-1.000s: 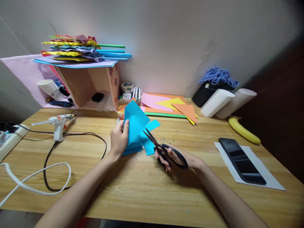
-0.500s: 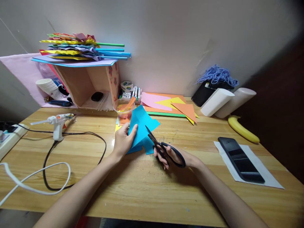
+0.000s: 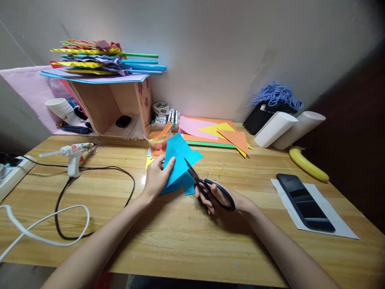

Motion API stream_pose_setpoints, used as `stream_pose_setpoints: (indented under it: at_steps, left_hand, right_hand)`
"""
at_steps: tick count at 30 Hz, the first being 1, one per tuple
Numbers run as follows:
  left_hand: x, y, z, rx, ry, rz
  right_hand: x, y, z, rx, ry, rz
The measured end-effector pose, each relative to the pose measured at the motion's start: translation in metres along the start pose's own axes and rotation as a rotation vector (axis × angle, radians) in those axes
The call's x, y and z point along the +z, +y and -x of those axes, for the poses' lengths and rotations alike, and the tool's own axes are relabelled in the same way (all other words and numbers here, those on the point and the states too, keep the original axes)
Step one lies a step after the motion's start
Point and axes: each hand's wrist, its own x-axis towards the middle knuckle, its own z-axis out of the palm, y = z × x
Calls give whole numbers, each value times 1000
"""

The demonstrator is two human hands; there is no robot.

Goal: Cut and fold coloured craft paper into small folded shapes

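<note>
A blue sheet of paper (image 3: 179, 154) is pinched in my left hand (image 3: 158, 176), thumb on top and tilted above the table. My right hand (image 3: 210, 196) grips black-handled scissors (image 3: 218, 192) by their loops. The blades are parted slightly at the sheet's lower right edge, one over the paper and the other partly hidden beneath it. More blue paper (image 3: 189, 184) shows below the held sheet, near the tabletop.
Behind the hands stand a clear bowl of orange scraps (image 3: 157, 136) and a stack of coloured paper (image 3: 207, 138). A glue gun (image 3: 73, 158) with cables is on the left. To the right are a phone (image 3: 305, 202) on white paper and a banana (image 3: 308, 163).
The blue sheet and my left hand have shifted very slightly. The scissor blades sit a little closer to the paper's edge, with the lower blade more covered.
</note>
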Motion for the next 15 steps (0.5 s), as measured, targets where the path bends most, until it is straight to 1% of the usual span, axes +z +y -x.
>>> stream_pose_setpoints:
  at_steps: [2,5,7,10,15]
  left_hand:
    - [-1,0,-2,-80,-70,88]
    - [-3,0,-5,-235,-228,175]
    - [-5,1,-6,-320,-282,208]
    - [-7,1,-6,-380,-291,254]
    - [-7,0,-6,-396,-280,265]
  right_hand:
    - [-1,1,0,-5,3,9]
    - [-1,0,0,-10,8,18]
    - [0,-2,0,-5,9,18]
    - [2,-5,-1,3,18,13]
    - [2,-3,-1,0,15,11]
